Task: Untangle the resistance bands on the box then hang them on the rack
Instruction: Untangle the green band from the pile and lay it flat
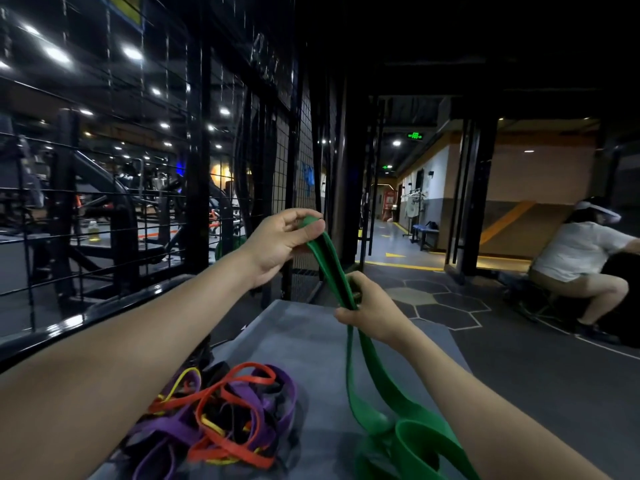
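Note:
A wide green resistance band rises from the grey box up to my hands. My left hand pinches its top loop, raised above the box's far end. Lower and to the right, my right hand grips both strands of the same band together. The band's lower end lies coiled on the box at the bottom right. A tangled heap of red, purple, yellow and black bands sits on the box's near left part. The black wire-grid rack stands to the left and ahead.
A black rail runs along the left below the grid. A person in a white shirt crouches on the floor at the right. A corridor with a blue bench opens straight ahead. Gym machines stand behind the grid.

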Tool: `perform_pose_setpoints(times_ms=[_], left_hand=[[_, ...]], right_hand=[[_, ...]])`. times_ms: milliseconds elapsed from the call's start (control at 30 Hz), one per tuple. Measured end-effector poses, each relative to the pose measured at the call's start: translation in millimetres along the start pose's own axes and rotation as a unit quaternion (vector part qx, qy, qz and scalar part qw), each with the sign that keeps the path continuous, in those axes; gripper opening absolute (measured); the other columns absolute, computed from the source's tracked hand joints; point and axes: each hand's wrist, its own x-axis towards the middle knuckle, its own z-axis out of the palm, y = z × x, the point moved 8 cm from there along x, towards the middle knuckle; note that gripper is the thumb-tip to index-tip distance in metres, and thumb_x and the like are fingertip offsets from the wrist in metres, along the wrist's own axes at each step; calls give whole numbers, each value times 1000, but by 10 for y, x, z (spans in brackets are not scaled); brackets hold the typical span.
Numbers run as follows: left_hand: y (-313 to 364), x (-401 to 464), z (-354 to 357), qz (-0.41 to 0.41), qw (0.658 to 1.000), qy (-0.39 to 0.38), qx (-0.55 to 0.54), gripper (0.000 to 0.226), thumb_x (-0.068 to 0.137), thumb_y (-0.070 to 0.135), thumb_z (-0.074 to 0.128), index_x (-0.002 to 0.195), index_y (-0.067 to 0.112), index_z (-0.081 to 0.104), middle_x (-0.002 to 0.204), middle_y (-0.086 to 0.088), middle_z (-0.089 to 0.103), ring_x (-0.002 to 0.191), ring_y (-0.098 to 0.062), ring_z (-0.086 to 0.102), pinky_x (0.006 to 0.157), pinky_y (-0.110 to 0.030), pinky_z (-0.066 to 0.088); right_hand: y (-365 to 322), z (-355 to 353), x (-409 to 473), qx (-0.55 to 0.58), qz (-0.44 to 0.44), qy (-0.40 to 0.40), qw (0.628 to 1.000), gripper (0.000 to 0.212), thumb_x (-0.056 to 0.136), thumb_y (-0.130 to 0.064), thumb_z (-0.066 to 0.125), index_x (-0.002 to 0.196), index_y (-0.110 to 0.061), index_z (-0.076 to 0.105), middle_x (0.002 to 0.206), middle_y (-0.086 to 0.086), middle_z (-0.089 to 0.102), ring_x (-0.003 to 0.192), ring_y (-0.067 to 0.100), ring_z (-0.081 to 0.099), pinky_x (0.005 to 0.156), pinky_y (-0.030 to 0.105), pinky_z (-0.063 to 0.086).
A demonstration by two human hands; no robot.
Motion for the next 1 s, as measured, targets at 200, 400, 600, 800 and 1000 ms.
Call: perform_pose_setpoints(times_ms=[200,400,600,800,1000], left_hand=[[-40,-5,-390,2,998,58,-19,12,89,7,54,100,10,59,96,-7,61,92,-16,61,82,-20,55],[-196,-73,-598,-11,993,116,-32,8,90,7,53,94,9,60,94,-6,61,88,-12,60,73,-14,55],[-273,-88,-752,-18,987,144,-64,9,91,8,52,94,4,60,90,-6,62,85,-11,60,68,-12,54],[-421,-187,-915,-19,978,184,-97,13,93,7,50,84,3,59,78,-5,62,78,-11,59,79,-20,51],[-828,-373,-1168,-71,957,235,-154,33,94,4,48,66,6,66,57,5,67,77,-11,56,81,-25,48]], right_hand=[[272,-47,-53,-87,35,10,996,35,72,2,59,98,-19,46,82,-3,51,78,18,48,54,25,33],[562,-73,-103,-110,83,-12,990,42,73,2,62,108,-18,49,97,1,54,87,21,53,70,26,40],[688,-115,-154,-134,106,-39,984,50,79,-2,62,123,-16,43,103,1,50,86,20,51,68,28,39],[701,-45,-159,-149,120,-59,980,47,82,-1,59,125,-11,41,116,8,48,85,22,50,60,26,38],[662,44,-209,-121,123,-102,980,32,81,-16,65,103,-16,42,81,-4,48,76,18,50,56,25,35]])
